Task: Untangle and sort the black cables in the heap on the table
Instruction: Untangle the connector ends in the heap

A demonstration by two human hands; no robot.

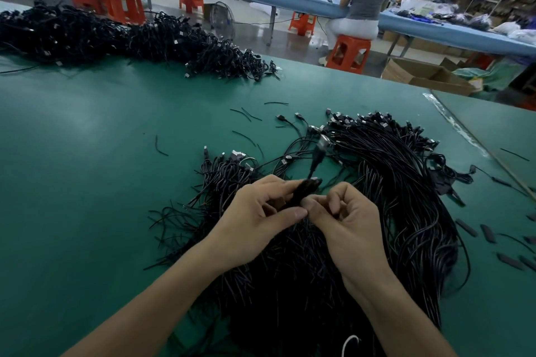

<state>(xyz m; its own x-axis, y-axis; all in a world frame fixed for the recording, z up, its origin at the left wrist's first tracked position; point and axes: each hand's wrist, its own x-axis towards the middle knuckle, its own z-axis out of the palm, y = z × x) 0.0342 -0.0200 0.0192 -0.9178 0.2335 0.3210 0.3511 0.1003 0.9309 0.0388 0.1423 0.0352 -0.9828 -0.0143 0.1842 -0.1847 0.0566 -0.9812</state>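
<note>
A big fan of black cables [400,182] with metal USB plugs lies on the green table [87,177], right of centre. A tangled clump of black cables [220,180] sits just left of my hands. My left hand [261,217] grips a small bunch of black cable ends [304,188] between fingers and thumb. One blurred cable with a silver plug [322,145] rises from that bunch. My right hand [345,217] has its fingers curled and pinches the same bunch right next to my left thumb.
A long heap of black cables [116,38] lies along the table's far left edge. Loose wire scraps [246,114] and short black sleeves [467,227] lie around. Beyond the table a person [362,0] sits on an orange stool [349,53] at a blue bench; cardboard boxes [420,75] stand at the right.
</note>
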